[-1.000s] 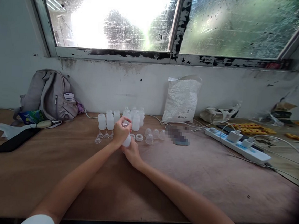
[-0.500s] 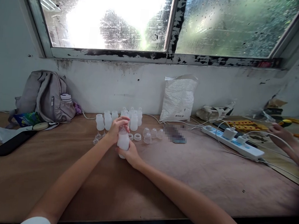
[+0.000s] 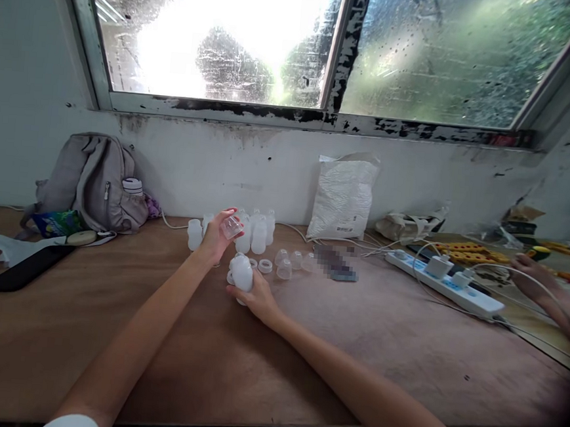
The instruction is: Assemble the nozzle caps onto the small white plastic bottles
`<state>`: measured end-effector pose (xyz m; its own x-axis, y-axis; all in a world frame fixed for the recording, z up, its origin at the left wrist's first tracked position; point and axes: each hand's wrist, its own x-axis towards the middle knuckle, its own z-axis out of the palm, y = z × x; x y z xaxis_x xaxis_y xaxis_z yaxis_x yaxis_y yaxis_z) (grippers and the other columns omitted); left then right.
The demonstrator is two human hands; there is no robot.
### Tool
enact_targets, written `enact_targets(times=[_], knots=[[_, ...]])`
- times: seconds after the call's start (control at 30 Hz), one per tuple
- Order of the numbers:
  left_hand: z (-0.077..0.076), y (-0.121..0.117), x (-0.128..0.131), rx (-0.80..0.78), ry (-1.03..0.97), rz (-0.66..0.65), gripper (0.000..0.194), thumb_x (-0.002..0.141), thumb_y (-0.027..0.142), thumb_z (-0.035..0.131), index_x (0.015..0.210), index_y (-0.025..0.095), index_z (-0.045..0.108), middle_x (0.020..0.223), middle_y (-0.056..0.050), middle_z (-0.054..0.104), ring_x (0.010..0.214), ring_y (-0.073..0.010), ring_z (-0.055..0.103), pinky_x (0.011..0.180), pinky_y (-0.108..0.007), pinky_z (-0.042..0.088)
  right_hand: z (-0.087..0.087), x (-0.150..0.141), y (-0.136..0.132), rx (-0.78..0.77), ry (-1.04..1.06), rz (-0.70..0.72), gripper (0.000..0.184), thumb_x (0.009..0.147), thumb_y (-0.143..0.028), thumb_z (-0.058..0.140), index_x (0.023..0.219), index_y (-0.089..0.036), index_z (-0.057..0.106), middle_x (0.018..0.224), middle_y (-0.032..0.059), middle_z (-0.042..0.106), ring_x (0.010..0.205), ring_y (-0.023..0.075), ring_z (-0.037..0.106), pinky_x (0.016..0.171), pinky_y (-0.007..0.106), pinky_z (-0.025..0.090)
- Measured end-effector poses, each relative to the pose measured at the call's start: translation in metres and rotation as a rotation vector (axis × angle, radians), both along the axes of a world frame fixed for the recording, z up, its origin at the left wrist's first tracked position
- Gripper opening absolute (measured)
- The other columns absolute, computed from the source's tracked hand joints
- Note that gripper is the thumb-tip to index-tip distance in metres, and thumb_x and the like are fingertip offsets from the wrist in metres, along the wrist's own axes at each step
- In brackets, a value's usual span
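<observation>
My right hand grips a small white plastic bottle standing on the wooden table. My left hand is raised just above and left of it, pinching a clear dome cap between thumb and fingers. Behind my hands stands a cluster of white bottles. Several loose clear caps and a white ring lie to the right of the held bottle.
A grey backpack leans on the wall at left, a black phone in front of it. A white bag stands at the wall. A power strip with cables lies right, where another person's hand rests.
My left hand has lifted off the bottle's top with the clear cap and moved up and left. The bottle stays held by my right hand.
</observation>
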<state>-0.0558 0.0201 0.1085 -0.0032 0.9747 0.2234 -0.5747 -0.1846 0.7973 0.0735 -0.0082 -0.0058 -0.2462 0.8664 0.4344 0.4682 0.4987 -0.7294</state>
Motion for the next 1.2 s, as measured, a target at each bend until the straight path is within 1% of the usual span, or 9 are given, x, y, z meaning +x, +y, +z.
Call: enact_targets(times=[0.13, 0.2, 0.33, 0.47, 0.57, 0.73, 0.87, 1.03, 1.2], knots=[[-0.004, 0.006, -0.003, -0.016, 0.061, -0.033, 0.023, 0.064, 0.019, 0.055, 0.087, 0.017, 0.054, 0.077, -0.001, 0.057, 0.067, -0.0117, 0.056, 0.063, -0.025, 0.046, -0.003, 0.016, 0.002, -0.099, 0.077, 0.063, 0.061, 0.059, -0.044, 0.067, 0.108, -0.018, 0.043, 0.091, 0.0048, 0.059, 0.083, 0.0219, 0.054, 0.072, 0.034, 0.042], [-0.007, 0.009, -0.004, -0.034, 0.147, -0.019, 0.025, 0.064, 0.022, 0.059, 0.089, 0.018, 0.053, 0.083, -0.003, 0.058, 0.07, -0.0123, 0.056, 0.064, -0.025, 0.045, -0.005, 0.021, 0.002, -0.124, 0.086, 0.09, 0.065, 0.057, -0.045, 0.069, 0.109, -0.02, 0.04, 0.095, 0.0052, 0.058, 0.086, 0.0235, 0.054, 0.074, 0.037, 0.043], [-0.009, 0.006, -0.002, 0.033, 0.309, 0.018, 0.031, 0.066, 0.034, 0.063, 0.092, 0.018, 0.055, 0.093, -0.006, 0.06, 0.079, -0.014, 0.055, 0.067, -0.024, 0.043, 0.0, 0.026, 0.0, -0.015, 0.135, 0.12, 0.067, 0.06, -0.042, 0.067, 0.115, -0.022, 0.034, 0.109, 0.0081, 0.052, 0.1, 0.0247, 0.05, 0.085, 0.041, 0.04], [-0.002, -0.006, 0.001, 0.191, 0.534, 0.1, 0.029, 0.066, 0.036, 0.064, 0.091, 0.022, 0.061, 0.095, -0.002, 0.059, 0.085, -0.0135, 0.052, 0.071, -0.022, 0.039, 0.022, 0.028, -0.006, 0.259, 0.106, 0.019, 0.072, 0.065, -0.04, 0.065, 0.123, -0.021, 0.028, 0.123, 0.0124, 0.04, 0.114, 0.0268, 0.039, 0.095, 0.045, 0.031], [0.006, -0.018, 0.005, 0.277, 0.634, 0.117, 0.029, 0.064, 0.034, 0.066, 0.091, 0.025, 0.063, 0.096, -0.001, 0.059, 0.085, -0.0138, 0.052, 0.072, -0.022, 0.039, 0.044, 0.03, -0.013, 0.385, 0.152, -0.016, 0.065, 0.073, -0.036, 0.059, 0.126, -0.021, 0.025, 0.125, 0.0121, 0.04, 0.114, 0.0246, 0.04, 0.094, 0.043, 0.033], [0.014, -0.032, 0.012, 0.386, 0.669, 0.02, 0.04, 0.063, 0.027, 0.068, 0.101, 0.024, 0.058, 0.091, -0.004, 0.063, 0.093, -0.0175, 0.054, 0.08, -0.029, 0.039, 0.071, 0.034, -0.02, 0.414, 0.223, -0.02, 0.052, 0.08, -0.031, 0.051, 0.126, -0.022, 0.029, 0.122, 0.0096, 0.045, 0.112, 0.0208, 0.043, 0.092, 0.039, 0.037], [0.016, -0.038, 0.017, 0.449, 0.771, -0.074, 0.03, 0.067, 0.03, 0.064, 0.095, 0.023, 0.059, 0.099, -0.005, 0.061, 0.099, -0.0208, 0.053, 0.082, -0.032, 0.039, 0.081, 0.041, -0.019, 0.389, 0.212, -0.036, 0.04, 0.079, -0.033, 0.051, 0.116, -0.022, 0.042, 0.111, 0.0065, 0.054, 0.102, 0.0196, 0.051, 0.086, 0.035, 0.041], [0.015, -0.034, 0.009, 0.432, 0.932, -0.113, 0.045, 0.062, 0.032, 0.067, 0.105, 0.029, 0.056, 0.116, -0.003, 0.052, 0.114, -0.0245, 0.041, 0.093, -0.036, 0.031, 0.077, 0.069, 0.001, 0.356, 0.25, -0.159, 0.036, 0.072, -0.036, 0.058, 0.101, -0.019, 0.048, 0.096, 0.0062, 0.059, 0.091, 0.019, 0.056, 0.081, 0.034, 0.042], [0.001, -0.02, -0.007, 0.306, 1.122, -0.355, 0.067, 0.053, 0.03, 0.073, 0.115, 0.029, 0.048, 0.122, -0.006, 0.048, 0.116, -0.0267, 0.039, 0.083, -0.031, 0.04, 0.045, 0.115, 0.033, 0.243, 0.132, -0.37, 0.039, 0.066, -0.04, 0.06, 0.096, -0.017, 0.049, 0.089, 0.0081, 0.06, 0.084, 0.0206, 0.056, 0.077, 0.035, 0.043]])
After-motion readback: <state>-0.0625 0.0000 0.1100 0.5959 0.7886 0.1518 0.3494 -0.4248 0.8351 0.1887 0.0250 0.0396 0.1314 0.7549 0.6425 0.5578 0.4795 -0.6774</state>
